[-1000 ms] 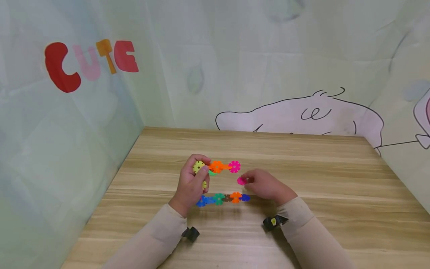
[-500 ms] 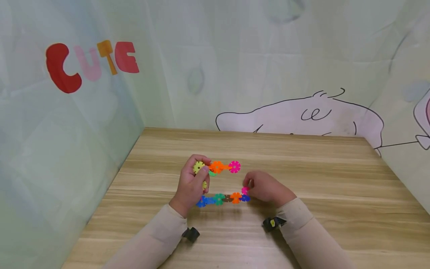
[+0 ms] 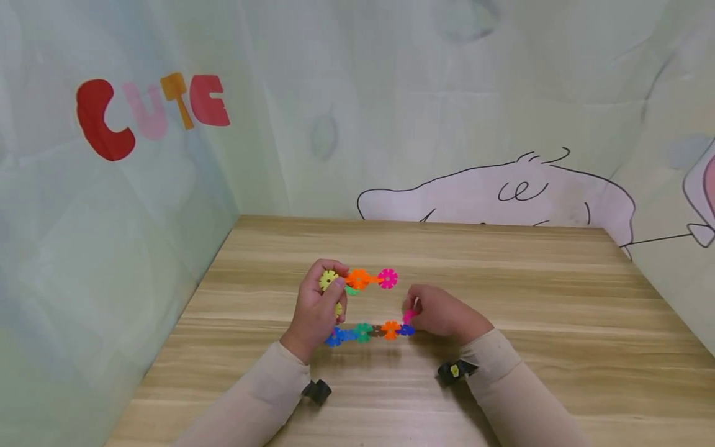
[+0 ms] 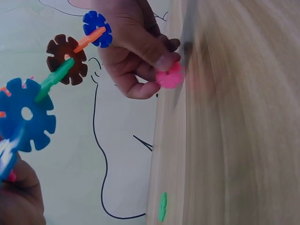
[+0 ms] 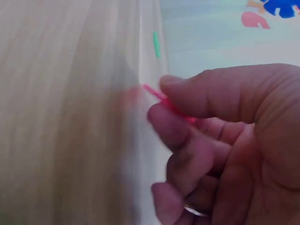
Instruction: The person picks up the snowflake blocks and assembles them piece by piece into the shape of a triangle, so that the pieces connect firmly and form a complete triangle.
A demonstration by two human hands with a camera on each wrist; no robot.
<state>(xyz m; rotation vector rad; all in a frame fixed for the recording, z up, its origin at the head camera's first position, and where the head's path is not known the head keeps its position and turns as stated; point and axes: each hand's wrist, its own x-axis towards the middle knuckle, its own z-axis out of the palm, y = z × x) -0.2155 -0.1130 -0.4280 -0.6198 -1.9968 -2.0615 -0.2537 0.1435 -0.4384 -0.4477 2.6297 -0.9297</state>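
In the head view my left hand (image 3: 317,310) grips a bent chain of notched plastic discs. Its upper arm runs from a yellow disc (image 3: 329,280) through an orange disc (image 3: 359,279) to a pink disc (image 3: 388,279). The lower arm has blue, green, brown and orange discs and ends in a dark blue disc (image 4: 97,29). My right hand (image 3: 444,310) pinches a loose pink disc (image 4: 169,76) between thumb and forefinger, close to that dark blue end in the head view. The right wrist view shows this disc nearly edge-on. My left fingers hide part of the chain.
A loose green disc (image 4: 162,206) lies on the wooden table (image 3: 503,267), beyond the hands. Cloth walls with printed letters (image 3: 106,121) and a cartoon drawing stand at the table's left and far sides. Each wrist wears a black camera (image 3: 317,392).
My right hand has moved down and slightly right with the pink disc, from between the chain's arms to near the dark blue end. My left hand has stayed nearly still.
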